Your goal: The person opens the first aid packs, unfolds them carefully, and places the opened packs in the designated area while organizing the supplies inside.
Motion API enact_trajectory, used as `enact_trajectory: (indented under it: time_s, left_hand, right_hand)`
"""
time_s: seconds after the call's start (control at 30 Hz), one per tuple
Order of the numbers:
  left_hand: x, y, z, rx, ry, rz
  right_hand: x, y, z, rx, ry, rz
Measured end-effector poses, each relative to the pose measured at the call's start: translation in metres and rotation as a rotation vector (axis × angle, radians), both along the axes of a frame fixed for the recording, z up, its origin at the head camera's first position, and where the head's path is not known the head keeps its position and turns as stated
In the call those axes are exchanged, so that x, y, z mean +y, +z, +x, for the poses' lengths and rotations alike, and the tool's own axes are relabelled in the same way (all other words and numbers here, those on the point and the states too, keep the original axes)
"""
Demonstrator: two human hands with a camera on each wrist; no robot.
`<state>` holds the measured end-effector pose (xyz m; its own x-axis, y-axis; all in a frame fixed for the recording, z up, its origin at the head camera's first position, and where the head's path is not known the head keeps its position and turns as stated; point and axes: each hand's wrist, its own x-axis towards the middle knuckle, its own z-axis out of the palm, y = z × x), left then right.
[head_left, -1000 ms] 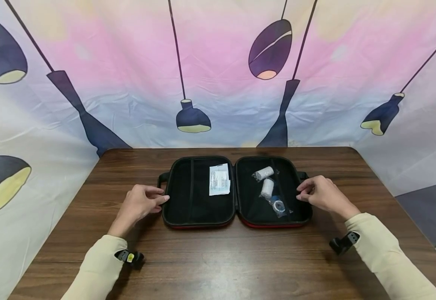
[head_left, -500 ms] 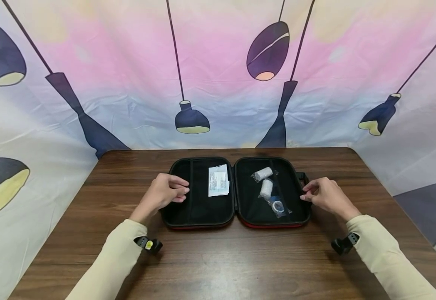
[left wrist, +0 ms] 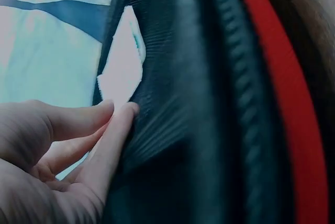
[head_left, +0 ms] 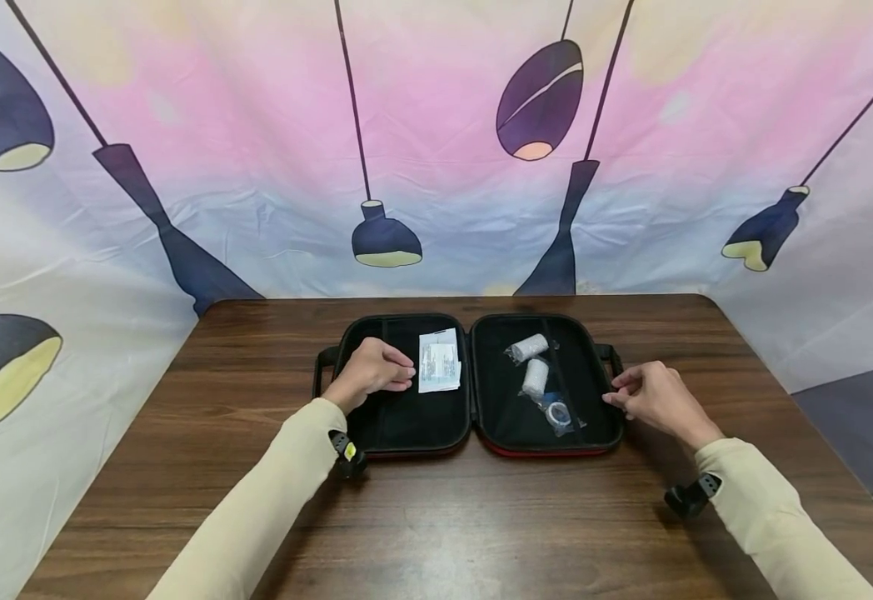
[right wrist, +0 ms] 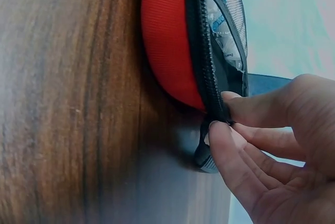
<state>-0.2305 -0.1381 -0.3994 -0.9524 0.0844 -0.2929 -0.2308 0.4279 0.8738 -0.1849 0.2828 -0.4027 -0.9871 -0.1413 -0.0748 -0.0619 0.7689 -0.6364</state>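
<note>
A black-lined zip case with a red outer shell lies spread on the table, its left half [head_left: 406, 425] and right half [head_left: 504, 421] joined at the middle. Flat white printed packets [head_left: 439, 360] sit in the left half, beside the hinge. My left hand [head_left: 371, 371] hovers over that half, fingertips just left of the packets and holding nothing. Two white bandage rolls [head_left: 535, 377] in clear wrappers lie in the right half, with a wrapped ring-shaped roll [head_left: 557, 412] below them. My right hand [head_left: 657, 400] pinches the case's zipped rim [right wrist: 209, 72] near the right handle.
Black carrying handles stick out at both sides of the case, the left handle [head_left: 324, 360] partly behind my left arm. The brown wooden table [head_left: 436, 533] extends around it. A patterned cloth [head_left: 451, 167] hangs behind the table.
My left hand has moved right, from the case's left edge across the left half to beside the packets. My right hand stays at the right rim, shifted very slightly.
</note>
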Motion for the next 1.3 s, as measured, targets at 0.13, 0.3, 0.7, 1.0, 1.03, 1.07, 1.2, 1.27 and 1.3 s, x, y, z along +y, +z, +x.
enact_trajectory:
  time_s: [0.13, 0.3, 0.7, 1.0, 1.03, 1.07, 1.2, 1.27, 1.3]
  left_hand:
    - [0.007, -0.005, -0.004, 0.002, 0.044, 0.017]
    - [0.014, -0.006, -0.007, 0.005, 0.083, 0.011]
    - [0.021, -0.01, -0.008, 0.018, 0.114, -0.052]
    - [0.017, -0.011, -0.008, 0.007, 0.089, 0.051]
    - [0.016, -0.01, -0.007, 0.007, 0.085, 0.066]
    - [0.016, -0.009, -0.007, 0.005, 0.083, 0.074]
    - [0.013, -0.002, -0.006, 0.002, 0.062, 0.085]
    - [0.01, 0.001, -0.007, 0.001, 0.055, 0.082]
    - [0.008, 0.003, -0.007, -0.002, 0.053, 0.079]
  right_hand:
    - [0.0, 0.0, 0.001, 0.009, 0.0, 0.007]
    - [-0.001, 0.001, 0.002, 0.044, -0.009, 0.038]
    - [-0.003, -0.002, 0.0, -0.003, -0.053, 0.001]
    - [-0.002, -0.004, 0.0, -0.031, -0.07, -0.01]
    - [-0.001, -0.004, 0.0, -0.032, -0.07, -0.01]
    - [-0.001, -0.004, 0.001, -0.033, -0.07, -0.01]
    - [0.0, -0.005, 0.003, -0.038, -0.074, -0.005]
    - [0.001, -0.006, 0.003, -0.04, -0.074, -0.002]
    - [0.001, -0.006, 0.003, -0.04, -0.072, 0.001]
